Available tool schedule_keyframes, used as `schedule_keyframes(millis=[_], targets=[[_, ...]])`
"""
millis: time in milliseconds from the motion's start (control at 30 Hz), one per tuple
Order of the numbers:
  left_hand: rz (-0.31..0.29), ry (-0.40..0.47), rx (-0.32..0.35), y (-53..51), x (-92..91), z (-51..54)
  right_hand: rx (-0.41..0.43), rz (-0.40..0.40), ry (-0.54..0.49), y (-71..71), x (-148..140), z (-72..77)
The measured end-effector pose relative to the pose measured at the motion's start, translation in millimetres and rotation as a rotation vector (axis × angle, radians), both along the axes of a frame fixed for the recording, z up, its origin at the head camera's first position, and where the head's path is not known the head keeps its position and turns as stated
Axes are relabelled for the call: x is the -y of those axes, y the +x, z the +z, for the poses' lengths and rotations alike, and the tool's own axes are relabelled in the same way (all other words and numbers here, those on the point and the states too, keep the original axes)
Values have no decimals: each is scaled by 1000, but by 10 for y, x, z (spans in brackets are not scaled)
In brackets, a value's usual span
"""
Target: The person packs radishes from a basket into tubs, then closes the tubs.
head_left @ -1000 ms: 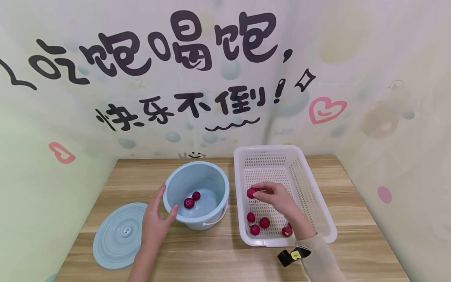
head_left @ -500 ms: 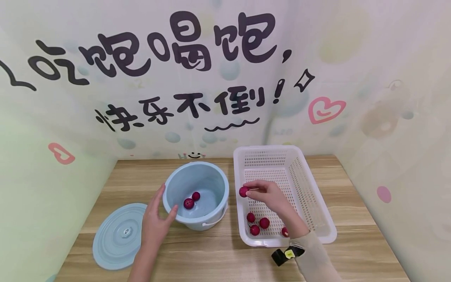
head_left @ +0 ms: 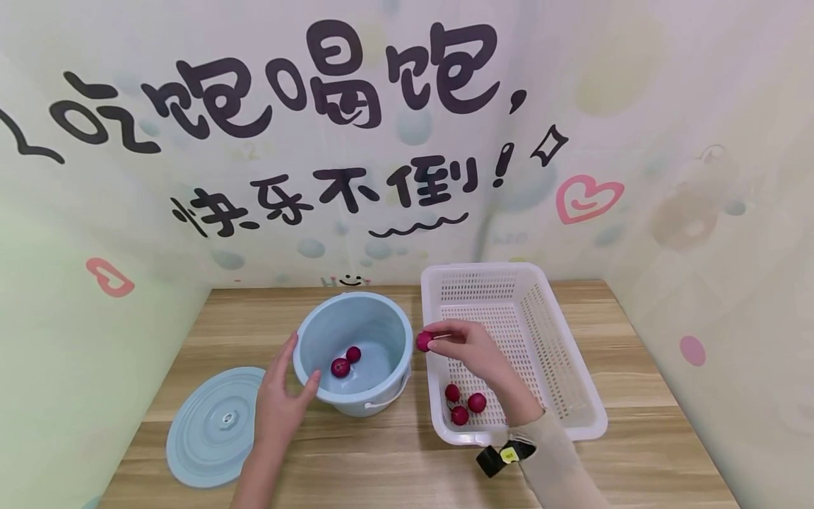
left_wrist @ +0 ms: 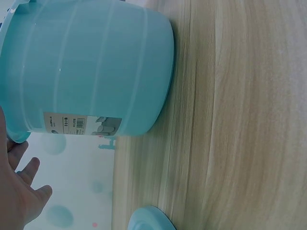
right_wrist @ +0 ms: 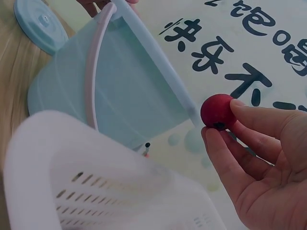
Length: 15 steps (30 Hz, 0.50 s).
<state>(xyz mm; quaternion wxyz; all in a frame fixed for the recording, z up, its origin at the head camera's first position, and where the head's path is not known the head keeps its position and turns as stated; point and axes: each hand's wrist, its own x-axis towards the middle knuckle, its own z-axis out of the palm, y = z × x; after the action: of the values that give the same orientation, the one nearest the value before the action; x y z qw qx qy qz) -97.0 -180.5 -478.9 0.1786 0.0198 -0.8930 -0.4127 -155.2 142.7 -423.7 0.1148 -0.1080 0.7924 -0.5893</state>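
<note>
In the head view, my right hand [head_left: 467,350] pinches a small round red radish [head_left: 424,341] between thumb and fingertips. It hangs over the left rim of a white perforated basket [head_left: 591,424], close to a light blue bucket [head_left: 375,318]. The right wrist view shows the same radish [right_wrist: 218,111] with a dark spot on its underside. My left hand [head_left: 280,403] rests at the bucket's left rim, fingers and thumb spread. Two radishes [head_left: 340,367] lie inside the bucket. Several more radishes [head_left: 477,403] sit in the basket's front left corner.
A round blue lid [head_left: 213,431] lies on the wooden table [head_left: 381,466], left of the bucket and partly behind my left forearm. The bucket's pale handle [head_left: 388,399] hangs down at its front right. A printed wall [head_left: 350,247] stands behind the table.
My right hand has moved left with the radish, from above the basket's interior to its left rim. The left hand and bucket stay in place.
</note>
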Motion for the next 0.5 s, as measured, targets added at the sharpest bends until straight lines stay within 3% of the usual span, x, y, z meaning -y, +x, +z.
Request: schedule_keyframes(millis=[500], targets=[[-3, 21, 4, -18, 10, -14, -15, 53, -45, -17, 260, 77]])
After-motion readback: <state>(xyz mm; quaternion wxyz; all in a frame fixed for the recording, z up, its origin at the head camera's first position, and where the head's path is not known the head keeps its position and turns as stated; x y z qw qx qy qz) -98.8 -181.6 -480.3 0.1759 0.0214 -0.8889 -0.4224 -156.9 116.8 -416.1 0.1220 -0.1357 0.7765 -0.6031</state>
